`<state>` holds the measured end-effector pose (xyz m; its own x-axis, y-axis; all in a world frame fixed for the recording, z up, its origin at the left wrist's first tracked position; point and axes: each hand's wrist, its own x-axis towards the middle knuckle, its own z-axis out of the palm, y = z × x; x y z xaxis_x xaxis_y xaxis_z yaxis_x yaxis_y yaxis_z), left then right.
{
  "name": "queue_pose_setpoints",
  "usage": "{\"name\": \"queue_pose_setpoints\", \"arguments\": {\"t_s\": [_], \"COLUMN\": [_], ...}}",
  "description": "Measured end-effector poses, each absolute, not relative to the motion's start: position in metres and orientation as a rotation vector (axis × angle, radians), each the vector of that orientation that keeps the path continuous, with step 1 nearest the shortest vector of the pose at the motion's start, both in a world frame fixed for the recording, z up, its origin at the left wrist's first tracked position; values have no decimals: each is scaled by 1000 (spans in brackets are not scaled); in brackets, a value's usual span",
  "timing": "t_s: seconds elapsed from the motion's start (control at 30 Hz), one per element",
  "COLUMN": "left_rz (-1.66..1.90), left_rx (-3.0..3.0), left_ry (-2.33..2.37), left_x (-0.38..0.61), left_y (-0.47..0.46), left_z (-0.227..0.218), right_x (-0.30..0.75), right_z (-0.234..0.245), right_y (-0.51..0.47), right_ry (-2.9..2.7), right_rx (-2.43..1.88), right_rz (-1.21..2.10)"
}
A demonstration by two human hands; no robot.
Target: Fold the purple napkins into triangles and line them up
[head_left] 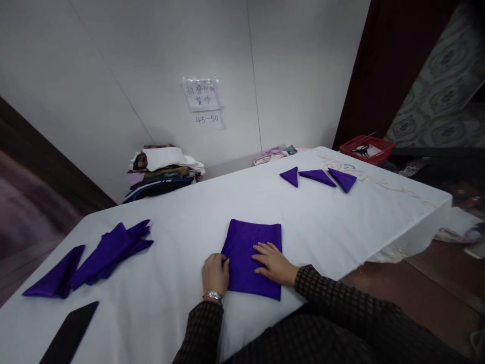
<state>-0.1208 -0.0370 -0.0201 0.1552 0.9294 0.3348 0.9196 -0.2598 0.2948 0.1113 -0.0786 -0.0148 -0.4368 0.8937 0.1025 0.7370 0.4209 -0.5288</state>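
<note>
A purple cloth napkin point(246, 273) lies folded into a rough square in front of me on the white-covered table point(170, 283). Its left edge is pinched between the thumb and curled fingers of my left hand point(215, 275), which wears a silver band at the wrist. Flat on the napkin's right half rests my right hand point(275, 263), fingers spread. To the left are a pile of loose purple napkins point(109, 255) and one folded purple napkin point(56, 273). Toward the back right sit three napkins folded into triangles, the middle one point(317, 177) between the others.
A dark flat object point(70, 333) lies at the table's near left. Behind the table, a stack of folded clothes point(162, 172) stands against the wall under a paper sign point(202, 96). Pinkish cloth point(271, 155) is at the back edge. A red basket point(367, 149) stands at the far right corner.
</note>
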Motion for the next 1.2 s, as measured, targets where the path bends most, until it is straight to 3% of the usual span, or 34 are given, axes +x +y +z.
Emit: {"name": "queue_pose_setpoints", "arguments": {"t_s": [0.3,0.53,0.7,0.83,1.0,1.2], "left_rz": [1124,1100,1065,1212,1105,1004], "left_rx": [2285,2140,2020,1970,1689,2081], "left_ry": [1761,1774,1882,1333,997,1107], "left_x": [-119,-124,-106,-69,-43,-53], "left_y": [-51,-53,-56,-67,-79,-75], "left_z": [-11,2,42,63,60,49], "right_x": [111,108,92,84,94,111], "right_z": [-22,-8,16,35,36,36], "right_y": [-78,-73,-72,-73,-77,-74], "right_ry": [-2186,-2115,-1799,-1439,-1008,-768], "right_rx": [-1346,-1155,-1072,-925,-886,-883], "right_rz": [547,540,836,1270,1556,1575]}}
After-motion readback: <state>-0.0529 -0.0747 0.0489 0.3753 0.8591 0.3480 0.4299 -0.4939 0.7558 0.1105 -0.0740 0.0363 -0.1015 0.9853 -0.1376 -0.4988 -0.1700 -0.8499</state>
